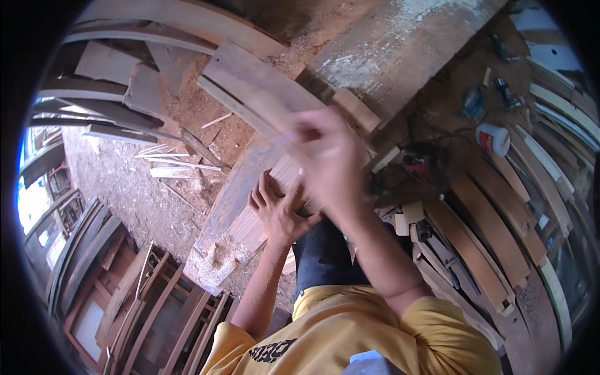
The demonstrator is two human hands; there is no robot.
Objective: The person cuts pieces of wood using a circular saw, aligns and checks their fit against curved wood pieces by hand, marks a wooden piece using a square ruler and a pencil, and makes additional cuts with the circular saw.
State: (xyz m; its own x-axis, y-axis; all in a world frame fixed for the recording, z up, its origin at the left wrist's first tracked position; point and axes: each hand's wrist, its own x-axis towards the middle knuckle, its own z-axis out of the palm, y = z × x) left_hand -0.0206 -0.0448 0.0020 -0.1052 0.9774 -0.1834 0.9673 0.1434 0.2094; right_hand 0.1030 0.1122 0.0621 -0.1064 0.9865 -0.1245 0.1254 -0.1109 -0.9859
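Left hand (279, 212) is pressing flat, fingers spread, on the plank (262, 94); blurred right hand (325, 156) is pinching something unclear; plank may slip.

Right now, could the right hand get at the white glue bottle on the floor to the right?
Probably not without leaning. The right hand is raised over the plank, while the bottle lies well off to the right among curved slats. Nothing blocks the way.

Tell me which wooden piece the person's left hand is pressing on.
The left hand lies flat on the pale ribbed wooden panel atop the long workbench plank. The curved brown wooden slats to the right lie untouched.
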